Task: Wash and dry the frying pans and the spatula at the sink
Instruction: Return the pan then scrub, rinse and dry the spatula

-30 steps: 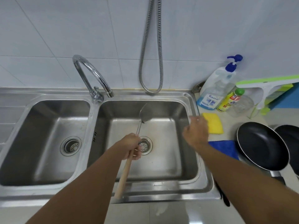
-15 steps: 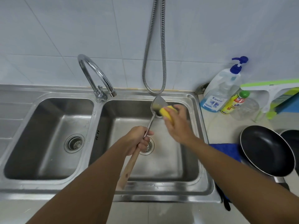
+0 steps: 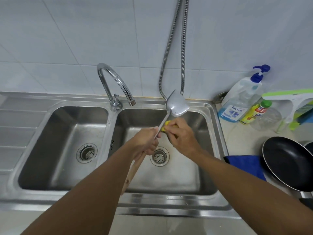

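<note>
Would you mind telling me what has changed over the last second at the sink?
The right hand took the yellow sponge off the counter, rubbed the spatula blade with it, and has now slid it down onto the metal shaft. The left hand raised the spatula, so the blade now sits near the sink's back rim. The grip on the handle, the pan and the bottles stayed put.

Left hand (image 3: 145,141) gripping spatula (image 3: 177,105) over right basin of sink (image 3: 215,126), right hand (image 3: 182,134) pressing yellow sponge (image 3: 166,123) to its shaft, 1 black frying pan (image 3: 288,162) on counter
</note>
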A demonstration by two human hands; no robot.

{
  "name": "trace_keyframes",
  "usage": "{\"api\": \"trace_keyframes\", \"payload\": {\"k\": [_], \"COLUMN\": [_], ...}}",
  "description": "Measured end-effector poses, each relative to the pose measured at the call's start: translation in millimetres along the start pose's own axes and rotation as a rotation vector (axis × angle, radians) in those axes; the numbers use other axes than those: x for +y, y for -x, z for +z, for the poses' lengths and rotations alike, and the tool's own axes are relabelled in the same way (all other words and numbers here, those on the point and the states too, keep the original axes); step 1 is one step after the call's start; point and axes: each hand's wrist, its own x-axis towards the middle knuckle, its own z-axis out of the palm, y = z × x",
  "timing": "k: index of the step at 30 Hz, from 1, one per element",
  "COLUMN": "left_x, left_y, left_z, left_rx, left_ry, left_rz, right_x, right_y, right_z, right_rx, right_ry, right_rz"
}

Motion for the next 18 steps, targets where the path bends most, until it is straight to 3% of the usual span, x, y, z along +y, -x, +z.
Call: {"api": "trace_keyframes", "payload": {"k": [3,5,8,10,13,18], "left_x": [6.0,3.7,-2.9,-4.2,-1.2,-4.3], "left_y": [-1.1,-1.1,1.6,4.6,6.2,10.3], "left_z": [-5.0,-6.8,-5.0,-5.3,-11.5,-14.9], "left_rx": [0.012,0.006,-0.016,-0.019,-0.011,0.018], "left_ry": [-0.01,-0.043,-0.071,-0.094,-0.111,-0.15], "left_rz": [0.011,0.002,0.006,0.015,0.032,0.055], "right_x": [18.5,29.6,32.6,33.8,29.9,33.1], "right_y": [-22.7,-40.4,-58.1,-68.1,-81.1,-68.0], "right_z": [-12.4,-19.4,-19.0,-17.8,-16.8,-15.5], "right_rx": [0.218,0.213,-0.028,-0.048,0.071,-0.209], "right_ry": [0.101,0.142,0.157,0.187,0.187,0.196], "right_rz": [0.217,0.331,0.188,0.134,0.21,0.018]}}
